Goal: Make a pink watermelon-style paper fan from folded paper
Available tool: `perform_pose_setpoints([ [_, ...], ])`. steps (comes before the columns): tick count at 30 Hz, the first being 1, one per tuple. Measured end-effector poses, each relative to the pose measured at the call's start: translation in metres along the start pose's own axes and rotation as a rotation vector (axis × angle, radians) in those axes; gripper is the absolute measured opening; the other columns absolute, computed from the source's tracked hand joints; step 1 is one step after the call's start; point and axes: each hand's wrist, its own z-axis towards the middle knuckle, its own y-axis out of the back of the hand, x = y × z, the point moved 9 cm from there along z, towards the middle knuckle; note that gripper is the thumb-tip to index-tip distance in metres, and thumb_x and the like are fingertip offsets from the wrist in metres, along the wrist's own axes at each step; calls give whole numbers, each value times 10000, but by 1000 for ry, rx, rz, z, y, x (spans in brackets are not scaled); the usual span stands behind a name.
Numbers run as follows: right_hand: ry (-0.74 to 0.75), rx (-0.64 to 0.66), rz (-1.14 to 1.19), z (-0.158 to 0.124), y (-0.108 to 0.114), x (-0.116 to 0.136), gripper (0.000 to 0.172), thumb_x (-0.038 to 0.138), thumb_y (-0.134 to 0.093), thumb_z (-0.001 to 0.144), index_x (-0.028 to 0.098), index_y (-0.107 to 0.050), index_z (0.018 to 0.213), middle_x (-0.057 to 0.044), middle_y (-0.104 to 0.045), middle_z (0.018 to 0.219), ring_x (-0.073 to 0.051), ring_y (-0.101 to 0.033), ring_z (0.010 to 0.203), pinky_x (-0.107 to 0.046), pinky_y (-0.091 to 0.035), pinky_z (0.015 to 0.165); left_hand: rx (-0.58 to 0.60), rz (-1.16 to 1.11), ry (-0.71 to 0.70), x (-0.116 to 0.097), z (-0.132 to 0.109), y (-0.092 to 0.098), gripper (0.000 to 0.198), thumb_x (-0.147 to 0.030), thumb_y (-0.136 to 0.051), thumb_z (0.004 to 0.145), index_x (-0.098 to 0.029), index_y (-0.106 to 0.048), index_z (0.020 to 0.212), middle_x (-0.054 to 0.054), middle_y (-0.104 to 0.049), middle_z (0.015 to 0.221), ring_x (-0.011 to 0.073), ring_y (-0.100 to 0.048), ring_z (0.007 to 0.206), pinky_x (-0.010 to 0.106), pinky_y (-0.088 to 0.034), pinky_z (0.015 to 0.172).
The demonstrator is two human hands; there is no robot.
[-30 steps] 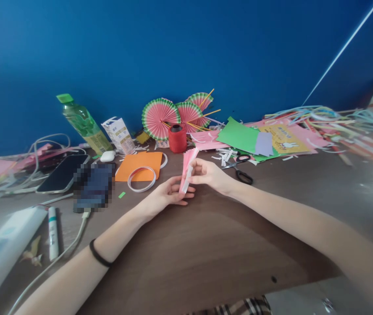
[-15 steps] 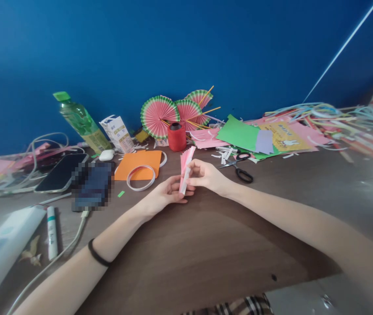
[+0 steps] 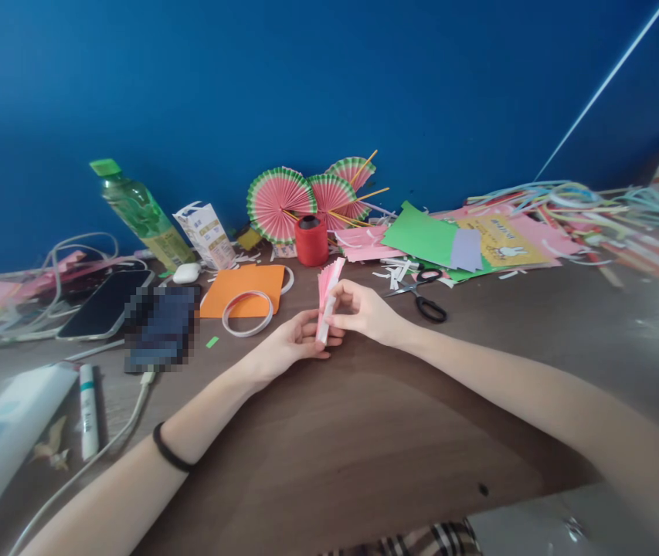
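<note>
A pink pleated paper strip [image 3: 327,287], folded like a closed fan, stands nearly upright over the brown table [image 3: 364,432]. My right hand [image 3: 364,309] pinches its middle between thumb and fingers. My left hand [image 3: 291,344] lies palm up just below, its fingertips closed on the strip's lower end. A roll of double-sided tape [image 3: 246,313] lies on an orange sheet [image 3: 242,287] to the left of my hands. Black-handled scissors [image 3: 425,301] lie to the right.
At the back stand finished watermelon paper fans [image 3: 283,202], a red thread spool [image 3: 311,239], a green bottle [image 3: 137,208], a small carton [image 3: 205,232]. Phones [image 3: 106,303], cables, a glue stick [image 3: 86,409] lie left. Green paper [image 3: 422,235] and coloured strips [image 3: 584,208] cover the right.
The pleated strip has been squeezed a little tighter and stands slightly more upright. Both hands stay in nearly the same place.
</note>
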Motion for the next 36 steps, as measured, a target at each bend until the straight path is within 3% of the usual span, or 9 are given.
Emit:
perform_pose_setpoints([
  [23, 158, -78, -273, -7, 0, 13, 149, 139, -569, 715, 188, -471, 816, 7, -563, 788, -124, -550, 761, -288, -436, 757, -60, 18, -14, -1, -1, -1, 566, -201, -681, 685, -158, -413, 1182, 119, -638, 1086, 224, -612, 991, 315, -478, 805],
  [30, 200, -99, -408, -10, -3, 22, 132, 140, -568, 730, 193, -481, 816, 13, -575, 770, -124, -552, 744, -279, -425, 740, -138, 60, -19, -4, -3, 0, 475, -322, -624, 752, -161, -429, 1154, 98, -662, 1007, 195, -645, 901, 309, -488, 784],
  [36, 270, -179, -518, -13, -2, 30, 132, 129, -572, 724, 201, -489, 796, 7, -565, 769, -139, -543, 764, -290, -422, 743, -180, 102, -60, -4, -4, 0, 453, -292, -613, 751, -171, -421, 1142, 75, -677, 935, 185, -657, 846, 309, -488, 756],
])
